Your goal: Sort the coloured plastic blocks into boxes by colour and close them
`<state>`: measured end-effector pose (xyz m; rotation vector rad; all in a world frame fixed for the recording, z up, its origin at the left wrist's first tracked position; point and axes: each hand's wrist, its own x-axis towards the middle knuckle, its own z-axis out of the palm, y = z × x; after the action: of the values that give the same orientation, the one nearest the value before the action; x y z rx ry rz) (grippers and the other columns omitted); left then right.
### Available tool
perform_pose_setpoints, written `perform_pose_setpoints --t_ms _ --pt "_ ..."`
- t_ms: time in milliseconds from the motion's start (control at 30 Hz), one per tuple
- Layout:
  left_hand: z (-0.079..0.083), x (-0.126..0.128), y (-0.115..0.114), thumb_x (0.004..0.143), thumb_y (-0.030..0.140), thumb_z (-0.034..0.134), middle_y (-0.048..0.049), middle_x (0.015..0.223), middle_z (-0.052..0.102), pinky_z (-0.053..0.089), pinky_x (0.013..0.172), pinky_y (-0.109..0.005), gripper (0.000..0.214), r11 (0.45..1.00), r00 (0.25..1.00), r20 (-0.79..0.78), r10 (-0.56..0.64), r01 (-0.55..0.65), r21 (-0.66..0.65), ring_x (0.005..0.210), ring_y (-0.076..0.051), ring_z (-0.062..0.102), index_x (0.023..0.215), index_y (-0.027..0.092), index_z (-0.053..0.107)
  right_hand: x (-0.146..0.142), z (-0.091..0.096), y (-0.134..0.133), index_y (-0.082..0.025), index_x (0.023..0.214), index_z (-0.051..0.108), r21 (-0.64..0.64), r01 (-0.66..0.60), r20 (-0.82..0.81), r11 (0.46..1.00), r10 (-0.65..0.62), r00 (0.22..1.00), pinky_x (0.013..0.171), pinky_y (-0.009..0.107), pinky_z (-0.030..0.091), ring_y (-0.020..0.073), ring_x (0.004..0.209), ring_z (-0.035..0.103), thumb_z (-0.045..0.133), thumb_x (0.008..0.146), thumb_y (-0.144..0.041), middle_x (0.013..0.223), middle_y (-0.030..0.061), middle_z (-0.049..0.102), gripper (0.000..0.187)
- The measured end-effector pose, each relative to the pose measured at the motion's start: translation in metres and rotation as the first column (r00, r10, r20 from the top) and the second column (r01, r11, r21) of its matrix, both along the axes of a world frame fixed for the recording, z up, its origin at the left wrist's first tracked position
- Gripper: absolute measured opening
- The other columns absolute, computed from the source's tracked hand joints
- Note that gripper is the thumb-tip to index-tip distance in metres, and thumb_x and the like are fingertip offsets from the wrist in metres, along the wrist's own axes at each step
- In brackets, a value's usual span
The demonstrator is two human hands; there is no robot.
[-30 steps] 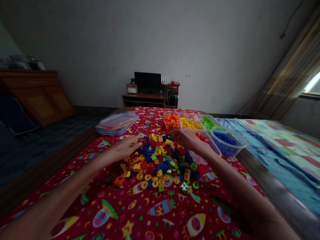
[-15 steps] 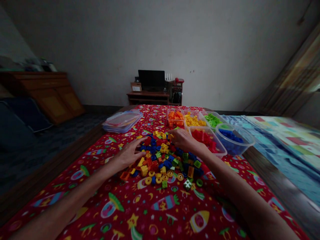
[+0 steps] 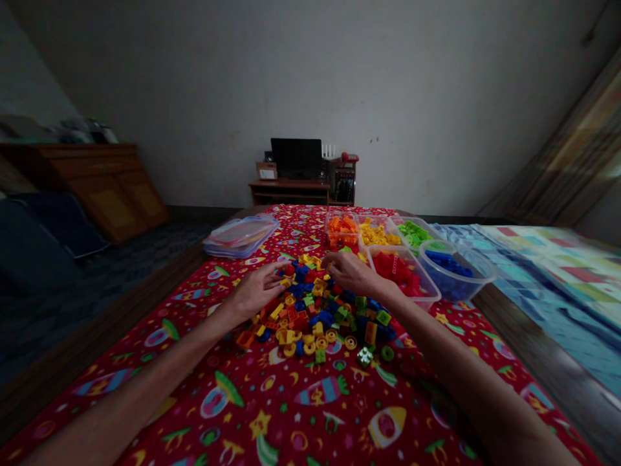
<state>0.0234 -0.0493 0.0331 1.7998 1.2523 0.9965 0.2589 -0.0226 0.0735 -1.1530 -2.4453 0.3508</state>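
My left hand rests at the left edge of a heap of mixed plastic toy bricks, its fingers spread and pointing right. My right hand is curled downward over the heap's far side, and its fingertips hide what lies beneath them. The heap holds blue, red, yellow, orange and green bricks and yellow rings. It lies on a red cloth with a rocket print. Just past my right hand stands a clear tray of red bricks.
Clear tubs of orange, yellow, green and blue bricks line the cloth's far right. Stacked clear lids lie far left. A patterned blanket lies beyond the right edge, and a wooden cabinet stands left.
My left hand has slid forward and right along the heap, closer to my right hand. My right hand has shifted slightly left. Some yellow bricks and rings in the heap have changed places.
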Motion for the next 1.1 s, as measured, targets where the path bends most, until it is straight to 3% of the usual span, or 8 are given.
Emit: perform_pose_setpoints --t_ms 267,400,533,667,767,900,1000,1100 --pt "0.02 0.039 0.012 0.072 0.032 0.062 -0.0056 0.1 0.072 0.052 0.087 -0.036 0.029 0.965 0.985 -0.173 0.021 0.025 0.259 0.09 -0.022 0.066 0.097 0.019 0.07 0.001 -0.012 0.005 -0.013 0.098 0.065 0.067 -0.017 -0.048 0.998 0.021 0.999 0.065 0.023 0.037 0.0138 0.071 0.056 0.053 0.084 -0.024 0.082 0.0069 0.066 0.021" --pt "0.021 0.059 0.025 0.068 0.032 0.069 -0.0054 0.079 0.073 0.054 0.07 -0.032 0.051 0.992 0.998 -0.047 0.049 -0.043 0.12 0.076 -0.022 0.068 0.115 0.015 0.062 0.004 -0.013 0.006 -0.016 0.109 0.062 0.099 -0.051 -0.114 0.994 0.062 0.992 0.072 0.025 0.04 0.0165 0.083 0.06 0.06 0.079 -0.019 0.096 0.009 0.067 0.03" --pt "0.016 0.063 0.03 0.065 0.043 0.073 -0.002 0.064 0.069 0.052 0.059 -0.029 0.072 0.997 0.995 0.097 0.033 -0.025 -0.076 0.064 -0.02 0.066 0.126 0.011 0.051 0.003 -0.012 0.003 -0.015 0.103 0.065 0.086 -0.109 -0.097 0.99 0.117 0.988 0.07 0.024 0.039 0.0154 0.081 0.06 0.057 0.083 -0.018 0.091 0.0085 0.068 0.022" --pt "0.015 0.056 0.026 0.074 0.052 0.062 -0.0056 0.074 0.071 0.054 0.065 -0.031 0.06 0.998 0.991 0.132 -0.009 0.018 -0.06 0.069 -0.021 0.067 0.118 0.011 0.056 0.003 -0.012 0.001 -0.012 0.096 0.065 0.134 -0.079 -0.069 0.988 0.089 0.994 0.063 0.022 0.036 0.0124 0.07 0.056 0.055 0.084 -0.02 0.082 0.0073 0.066 0.017" --pt "0.018 0.047 0.025 0.081 0.048 0.053 -0.0082 0.086 0.073 0.053 0.07 -0.033 0.047 0.999 1.0 -0.006 -0.016 0.017 0.033 0.075 -0.021 0.068 0.108 0.012 0.063 0.013 -0.008 0.012 -0.013 0.094 0.065 0.173 0.024 -0.062 0.985 -0.014 0.998 0.061 0.022 0.035 0.0114 0.067 0.054 0.055 0.085 -0.022 0.08 0.0063 0.066 0.017" --pt "0.018 0.04 0.03 0.08 0.037 0.053 -0.006 0.095 0.073 0.052 0.077 -0.031 0.035 0.981 0.963 -0.268 -0.039 0.088 0.175 0.084 -0.021 0.067 0.104 0.016 0.067 0.042 0.011 0.055 -0.012 0.094 0.066 0.225 0.255 0.021 0.94 -0.267 0.964 0.063 0.023 0.038 0.0137 0.07 0.057 0.053 0.085 -0.022 0.081 0.009 0.067 0.019" --pt "0.017 0.04 0.03 0.079 0.033 0.057 -0.0047 0.104 0.071 0.05 0.084 -0.03 0.031 0.95 0.894 -0.432 -0.117 0.228 0.214 0.093 -0.021 0.065 0.104 0.02 0.068 0.065 0.028 0.093 -0.011 0.101 0.065 0.289 0.419 0.068 0.861 -0.455 0.888 0.072 0.026 0.042 0.0193 0.087 0.061 0.052 0.086 -0.022 0.097 0.014 0.068 0.023" --pt "0.015 0.042 0.025 0.076 0.029 0.065 -0.0063 0.112 0.067 0.046 0.091 -0.032 0.036 0.903 0.792 -0.586 -0.172 0.365 0.227 0.101 -0.021 0.061 0.11 0.02 0.065 0.077 0.035 0.111 -0.012 0.116 0.06 0.34 0.439 0.074 0.832 -0.489 0.869 0.081 0.03 0.043 0.0231 0.099 0.059 0.054 0.086 -0.029 0.108 0.0161 0.066 0.035"
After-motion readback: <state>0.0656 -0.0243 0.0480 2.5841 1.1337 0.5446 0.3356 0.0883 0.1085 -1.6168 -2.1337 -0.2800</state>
